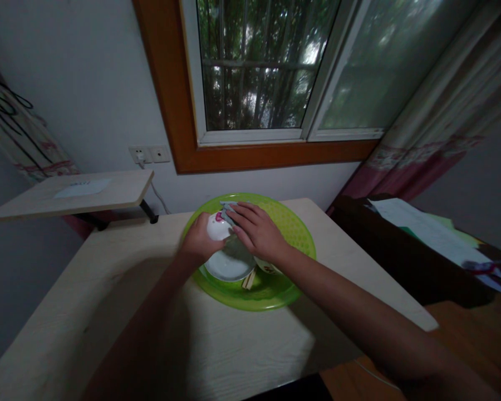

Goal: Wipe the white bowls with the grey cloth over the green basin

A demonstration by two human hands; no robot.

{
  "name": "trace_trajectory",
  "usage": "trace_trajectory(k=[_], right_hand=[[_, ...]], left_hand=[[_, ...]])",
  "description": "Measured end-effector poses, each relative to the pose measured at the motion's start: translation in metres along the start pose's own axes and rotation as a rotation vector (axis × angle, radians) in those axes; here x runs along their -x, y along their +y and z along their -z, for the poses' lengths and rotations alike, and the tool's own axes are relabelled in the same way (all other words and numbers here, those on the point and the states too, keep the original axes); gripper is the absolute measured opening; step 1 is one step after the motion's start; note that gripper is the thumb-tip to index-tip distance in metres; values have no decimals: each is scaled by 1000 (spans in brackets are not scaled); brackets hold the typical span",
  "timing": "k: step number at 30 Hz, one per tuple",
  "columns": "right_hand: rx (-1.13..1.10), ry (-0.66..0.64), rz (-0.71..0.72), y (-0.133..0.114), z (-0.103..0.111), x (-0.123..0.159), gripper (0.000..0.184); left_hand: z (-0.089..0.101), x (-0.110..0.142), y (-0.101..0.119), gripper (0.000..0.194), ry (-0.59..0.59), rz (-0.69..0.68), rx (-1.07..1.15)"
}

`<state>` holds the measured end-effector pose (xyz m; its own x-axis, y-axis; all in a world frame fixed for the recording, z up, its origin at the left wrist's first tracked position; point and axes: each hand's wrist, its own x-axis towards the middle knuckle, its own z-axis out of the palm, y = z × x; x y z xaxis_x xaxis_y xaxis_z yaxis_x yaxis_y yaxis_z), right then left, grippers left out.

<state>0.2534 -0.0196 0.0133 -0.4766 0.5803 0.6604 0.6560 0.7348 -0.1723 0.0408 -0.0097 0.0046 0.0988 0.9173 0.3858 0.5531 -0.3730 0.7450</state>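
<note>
My left hand [199, 240] grips a small white bowl [217, 227] with a pink pattern, tilted over a green plastic basin [304, 239]. Against the bowl's far side, my right hand [256, 227] presses a grey-blue cloth [227, 210], its fingers bent over it. Below the hands a larger white bowl [229, 264] lies in the basin. Beside that bowl are light wooden chopsticks [248, 279]. Partly hidden under my right wrist is another pale dish [267, 267] with dark marks.
The basin stands on a light wooden table [150, 312]. A small raised shelf [104, 186] with a paper on it is at the left. Behind is a window [267, 67] with a brown frame. Papers [426, 228] lie on dark furniture at the right.
</note>
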Motion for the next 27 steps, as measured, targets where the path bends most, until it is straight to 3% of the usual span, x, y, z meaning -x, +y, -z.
trace_trajectory(k=[9,17,22,27], right_hand=[[35,-111,143,-17,1,0,49],[76,8,-19,-2,0,-1,44],[7,-8,98,-2,-3,0,51],[-26,-99,231,-9,-1,1,56]], left_hand=[[-9,-1,-13,49,8,-148,-119],[-8,0,-13,44,19,-198,-134],[-5,0,-9,45,45,-129,-130],[1,-4,-7,46,17,65,138]])
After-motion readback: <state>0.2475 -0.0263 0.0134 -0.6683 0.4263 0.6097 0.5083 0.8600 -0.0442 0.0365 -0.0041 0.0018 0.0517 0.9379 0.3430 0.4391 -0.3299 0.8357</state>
